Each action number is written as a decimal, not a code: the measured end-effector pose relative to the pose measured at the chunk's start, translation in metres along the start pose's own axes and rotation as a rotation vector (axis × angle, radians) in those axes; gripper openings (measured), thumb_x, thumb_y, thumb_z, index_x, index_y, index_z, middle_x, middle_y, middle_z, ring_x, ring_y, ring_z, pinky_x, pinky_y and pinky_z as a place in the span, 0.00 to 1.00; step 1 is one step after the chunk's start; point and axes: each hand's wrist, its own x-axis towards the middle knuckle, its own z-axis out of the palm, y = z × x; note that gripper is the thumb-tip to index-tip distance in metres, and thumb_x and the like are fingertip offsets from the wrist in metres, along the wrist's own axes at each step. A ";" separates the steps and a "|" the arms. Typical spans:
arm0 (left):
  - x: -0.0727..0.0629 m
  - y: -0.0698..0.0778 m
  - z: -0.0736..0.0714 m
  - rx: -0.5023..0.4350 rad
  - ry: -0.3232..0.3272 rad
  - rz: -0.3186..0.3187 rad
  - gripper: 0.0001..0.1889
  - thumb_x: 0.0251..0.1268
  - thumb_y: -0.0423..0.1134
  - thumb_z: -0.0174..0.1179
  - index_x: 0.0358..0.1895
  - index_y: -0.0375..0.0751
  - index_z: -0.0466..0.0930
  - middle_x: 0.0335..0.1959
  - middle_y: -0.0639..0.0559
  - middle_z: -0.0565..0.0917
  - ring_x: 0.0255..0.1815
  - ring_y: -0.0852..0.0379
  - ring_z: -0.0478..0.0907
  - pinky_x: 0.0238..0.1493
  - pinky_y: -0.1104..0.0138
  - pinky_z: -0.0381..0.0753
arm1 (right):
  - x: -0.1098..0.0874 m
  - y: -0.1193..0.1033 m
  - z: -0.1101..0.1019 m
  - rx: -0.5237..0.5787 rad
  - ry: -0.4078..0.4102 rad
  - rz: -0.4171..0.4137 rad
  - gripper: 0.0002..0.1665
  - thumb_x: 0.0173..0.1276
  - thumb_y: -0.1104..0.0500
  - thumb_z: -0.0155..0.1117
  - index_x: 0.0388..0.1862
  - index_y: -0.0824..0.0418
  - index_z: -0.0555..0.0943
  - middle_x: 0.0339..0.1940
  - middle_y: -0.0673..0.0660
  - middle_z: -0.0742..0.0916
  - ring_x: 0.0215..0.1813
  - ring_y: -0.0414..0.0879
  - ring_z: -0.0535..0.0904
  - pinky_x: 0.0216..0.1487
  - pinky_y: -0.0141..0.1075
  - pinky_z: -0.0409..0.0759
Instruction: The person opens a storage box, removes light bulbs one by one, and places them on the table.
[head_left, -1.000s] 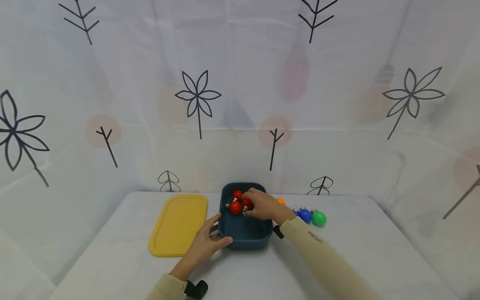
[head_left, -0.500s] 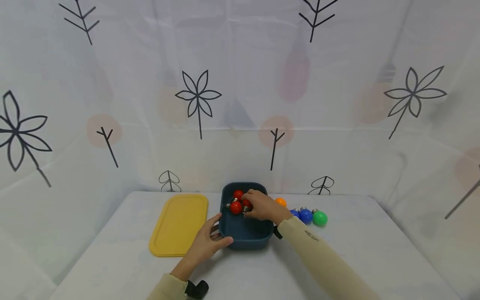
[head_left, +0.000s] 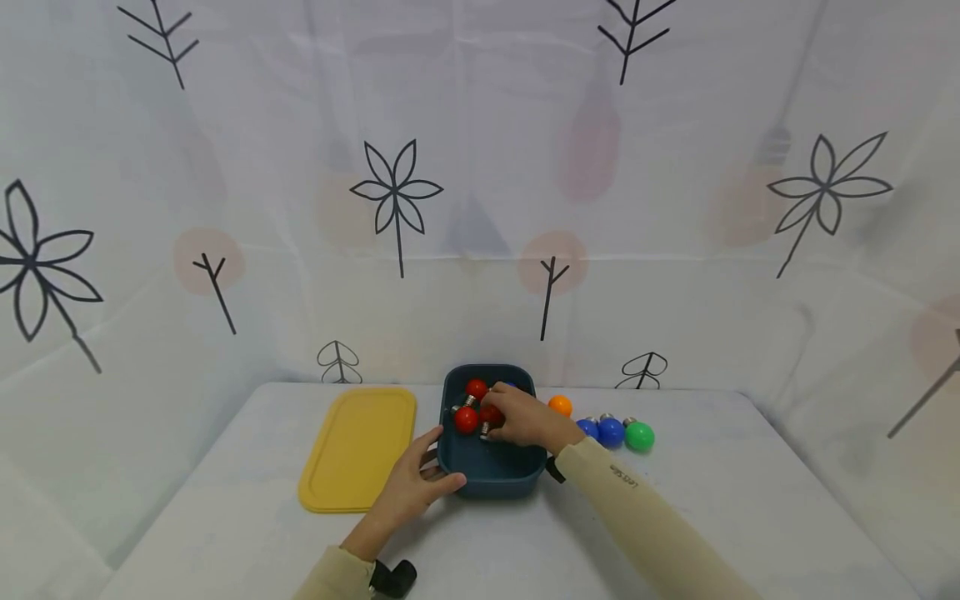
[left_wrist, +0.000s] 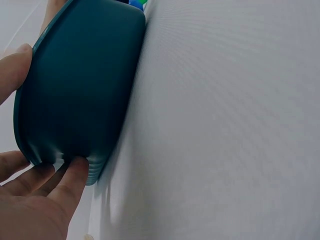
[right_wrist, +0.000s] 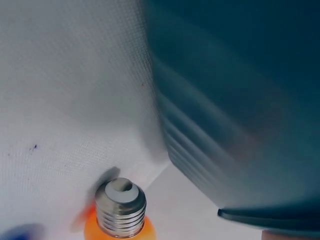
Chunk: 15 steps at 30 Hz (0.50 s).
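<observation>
Plainly, left hand [head_left: 411, 490] grips bin rim [head_left: 495, 482]; room nearside.

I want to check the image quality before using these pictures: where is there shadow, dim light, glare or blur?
Head: even light, with soft shadow on the table between the bin and the right sleeve; left wrist: dimmer, bin wall dark; right wrist: bright glints on the metal of the orange bulb, bin wall and blue bulb blurred.

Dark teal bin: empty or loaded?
Loaded, though not full: red bulbs lie inside the bin, and bare floor shows toward the near end.
</observation>
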 end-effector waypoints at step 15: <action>0.001 -0.001 0.000 0.013 0.012 0.000 0.45 0.56 0.46 0.69 0.74 0.42 0.54 0.73 0.39 0.57 0.67 0.38 0.65 0.60 0.54 0.73 | -0.001 -0.003 0.002 0.024 -0.061 0.011 0.26 0.57 0.51 0.74 0.54 0.51 0.80 0.65 0.55 0.73 0.55 0.49 0.74 0.58 0.45 0.78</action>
